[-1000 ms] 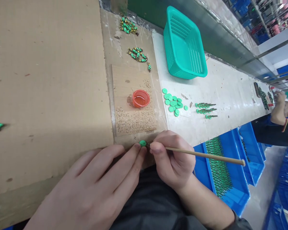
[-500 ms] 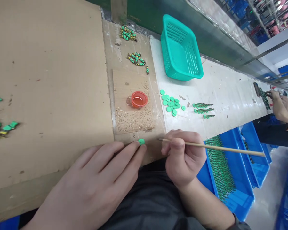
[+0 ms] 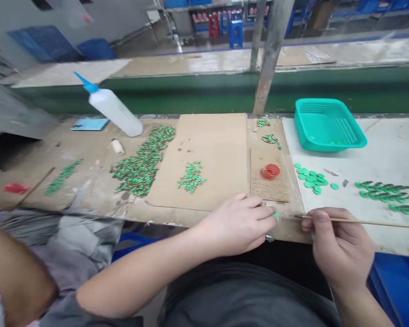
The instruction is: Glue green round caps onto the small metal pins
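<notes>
My left hand [image 3: 240, 222] rests at the table's front edge, its fingers together and curled down on a small round green button [image 3: 276, 214], mostly hidden beneath the fingertips. To its right, my right hand [image 3: 342, 247] pinches a thin paintbrush [image 3: 371, 222] with a light wooden handle. The dark brush tip points left toward the button, a short gap away from it. Beyond the hands, a small red cup [image 3: 271, 171] of liquid stands on a speckled cardboard piece [image 3: 269, 193]. More loose green buttons [image 3: 311, 179] lie on the white surface at the right.
A teal basket [image 3: 330, 147] stands behind the loose buttons. Dark-stemmed green pieces [image 3: 388, 193] lie in rows at the right. Small green-and-yellow pieces [image 3: 139, 165] are heaped left of a cardboard sheet [image 3: 218, 145]. A white squeeze bottle [image 3: 116, 111] stands behind. Another person's arm [image 3: 17, 268] is at far left.
My head view has swung up and to the left, bringing the bottle, heap and other person's arm into sight. Both hands keep the same hold on button and brush.
</notes>
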Available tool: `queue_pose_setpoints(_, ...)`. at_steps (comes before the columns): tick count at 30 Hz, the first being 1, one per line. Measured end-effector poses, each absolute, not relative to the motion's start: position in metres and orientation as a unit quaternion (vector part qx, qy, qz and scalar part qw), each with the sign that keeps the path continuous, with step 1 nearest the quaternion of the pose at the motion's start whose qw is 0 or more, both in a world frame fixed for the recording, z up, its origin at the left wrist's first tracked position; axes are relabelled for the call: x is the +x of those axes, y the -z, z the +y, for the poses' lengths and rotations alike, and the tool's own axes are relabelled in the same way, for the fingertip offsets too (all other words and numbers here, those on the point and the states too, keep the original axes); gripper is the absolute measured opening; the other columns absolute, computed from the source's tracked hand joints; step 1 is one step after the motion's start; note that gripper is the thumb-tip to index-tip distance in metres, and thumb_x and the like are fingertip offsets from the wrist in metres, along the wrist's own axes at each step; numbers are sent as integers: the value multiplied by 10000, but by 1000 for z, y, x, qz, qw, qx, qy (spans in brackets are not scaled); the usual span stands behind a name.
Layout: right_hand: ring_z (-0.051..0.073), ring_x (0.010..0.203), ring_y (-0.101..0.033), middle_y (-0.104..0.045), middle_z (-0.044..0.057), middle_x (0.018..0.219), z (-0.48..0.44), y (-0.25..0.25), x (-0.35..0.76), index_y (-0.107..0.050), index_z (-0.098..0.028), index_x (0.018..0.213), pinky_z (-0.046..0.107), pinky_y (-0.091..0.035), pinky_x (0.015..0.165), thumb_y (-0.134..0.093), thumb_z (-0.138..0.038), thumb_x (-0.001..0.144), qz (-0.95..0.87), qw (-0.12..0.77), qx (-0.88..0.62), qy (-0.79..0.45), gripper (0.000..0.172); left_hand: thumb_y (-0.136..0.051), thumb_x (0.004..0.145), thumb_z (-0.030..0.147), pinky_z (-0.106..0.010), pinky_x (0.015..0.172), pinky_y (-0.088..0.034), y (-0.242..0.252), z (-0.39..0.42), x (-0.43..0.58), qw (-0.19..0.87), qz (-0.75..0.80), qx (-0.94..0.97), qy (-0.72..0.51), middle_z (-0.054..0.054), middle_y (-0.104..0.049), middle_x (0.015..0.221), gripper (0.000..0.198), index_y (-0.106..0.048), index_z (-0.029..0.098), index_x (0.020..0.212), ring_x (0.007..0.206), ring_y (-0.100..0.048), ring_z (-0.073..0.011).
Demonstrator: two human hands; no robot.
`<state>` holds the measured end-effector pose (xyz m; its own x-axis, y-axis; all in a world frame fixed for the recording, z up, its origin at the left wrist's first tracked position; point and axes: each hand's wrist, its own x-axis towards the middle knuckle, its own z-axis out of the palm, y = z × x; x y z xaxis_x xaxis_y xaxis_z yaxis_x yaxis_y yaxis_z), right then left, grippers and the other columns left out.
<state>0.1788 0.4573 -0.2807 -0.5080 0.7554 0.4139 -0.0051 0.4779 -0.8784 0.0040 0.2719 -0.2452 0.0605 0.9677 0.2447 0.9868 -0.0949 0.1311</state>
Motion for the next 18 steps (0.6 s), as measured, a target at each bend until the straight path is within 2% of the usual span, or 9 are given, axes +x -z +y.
queue_pose_setpoints(2, 167, 555, -767, -796, 18, 683, 458, 281, 180, -838, -236, 892, 247, -648, 559, -900, -564, 1081, -739, 428, -260, -450, 384, -708, 1174, 349, -370, 984, -602, 243, 270, -5, 31, -664, -736, 132, -62, -830, 1512, 200, -820, 254, 1311, 1297, -748, -214)
queue_pose_setpoints(4, 161, 562, -779, -802, 20, 687, 457, 282, 181, -847, -231, 899, 232, -666, 578, -915, -606, 1060, -727, 430, -269, -463, 414, -673, 1189, 371, -347, 1024, -614, 240, 255, -21, 36, -692, -709, 133, -40, -858, 1438, 224, -831, 298, 1329, 1269, -768, -193)
queue_pose_setpoints(7, 170, 589, -807, -828, 36, 731, 457, 282, 179, -882, -217, 951, 247, -709, 610, -887, -625, 1083, -703, 431, -262, -501, 428, -563, 1190, 304, -403, 954, -638, 226, 205, -68, 81, -805, -573, 129, -80, -865, 1097, 300, -851, 248, 1126, 1016, -781, -235)
queue_pose_setpoints(9, 189, 621, -833, -853, 53, 778, 456, 282, 177, -905, -209, 998, 278, -739, 628, -856, -618, 1109, -685, 440, -241, -528, 426, -521, 1186, 301, -429, 926, -650, 211, 163, -110, 117, -873, -457, 122, -107, -839, 1053, 347, -842, 196, 1106, 954, -771, -254)
queue_pose_setpoints(11, 199, 659, -854, -873, 65, 826, 456, 283, 176, -916, -209, 1024, 293, -756, 646, -854, -592, 1117, -676, 447, -222, -541, 399, -543, 1205, 404, -412, 961, -665, 196, 127, -148, 112, -907, -391, 104, -60, -800, 996, 407, -828, 169, 1034, 913, -764, -222)
queue_pose_setpoints(14, 195, 677, -859, -886, 70, 866, 457, 284, 176, -920, -215, 1024, 287, -761, 649, -844, -554, 1131, -681, 443, -209, -544, 363, -724, 1174, 551, -423, 992, -686, 191, 101, -184, 66, -932, -348, 77, -35, -794, 1051, 404, -811, 165, 1092, 970, -769, -207)
queue_pose_setpoints(18, 199, 661, -854, -881, 74, 858, 459, 284, 176, -916, -209, 1010, 290, -761, 626, -818, -545, 1151, -686, 443, -204, -540, 377, -829, 1129, 551, -452, 1038, -697, 202, 104, -196, 7, -947, -317, 46, -59, -805, 1137, 371, -789, 182, 1127, 1064, -779, -223)
